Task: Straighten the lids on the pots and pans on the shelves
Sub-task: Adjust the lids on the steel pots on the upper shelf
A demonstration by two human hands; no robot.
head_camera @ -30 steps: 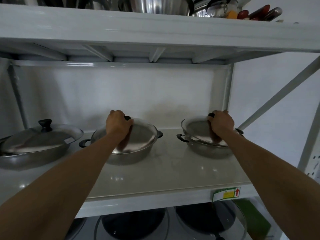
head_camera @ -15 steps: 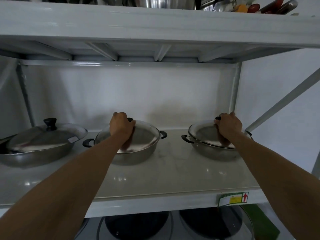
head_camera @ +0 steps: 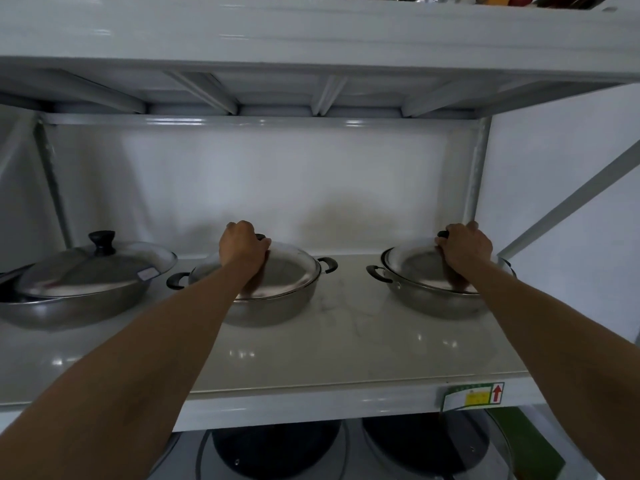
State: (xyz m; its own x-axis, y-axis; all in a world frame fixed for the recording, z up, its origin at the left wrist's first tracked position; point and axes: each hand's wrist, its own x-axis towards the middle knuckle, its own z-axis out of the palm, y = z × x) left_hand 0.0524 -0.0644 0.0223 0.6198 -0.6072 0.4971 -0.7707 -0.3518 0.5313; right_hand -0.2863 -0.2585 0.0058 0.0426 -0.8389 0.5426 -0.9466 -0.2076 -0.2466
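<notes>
Three steel pots with glass lids stand on the middle shelf (head_camera: 346, 344). My left hand (head_camera: 242, 245) is closed around the black knob of the middle pot's lid (head_camera: 287, 271), which lies flat on the middle pot (head_camera: 277, 306). My right hand (head_camera: 465, 245) grips the black knob of the right pot's lid (head_camera: 412, 263), which sits slightly askew on the right pot (head_camera: 426, 303). The left pan's lid (head_camera: 93, 268), black knob upright, is tilted on the left pan (head_camera: 69, 310), untouched.
The shelf above (head_camera: 311, 32) hangs low and carries metal bowls and utensils. A white upright post (head_camera: 476, 174) stands just behind my right hand. Dark pans with glass lids (head_camera: 277, 452) sit on the shelf below. A sticker (head_camera: 474, 396) marks the shelf's front edge.
The view has shifted slightly, so the pots appear further right. Both hands stay gripped on the two lid knobs with little visible movement of the lids.
</notes>
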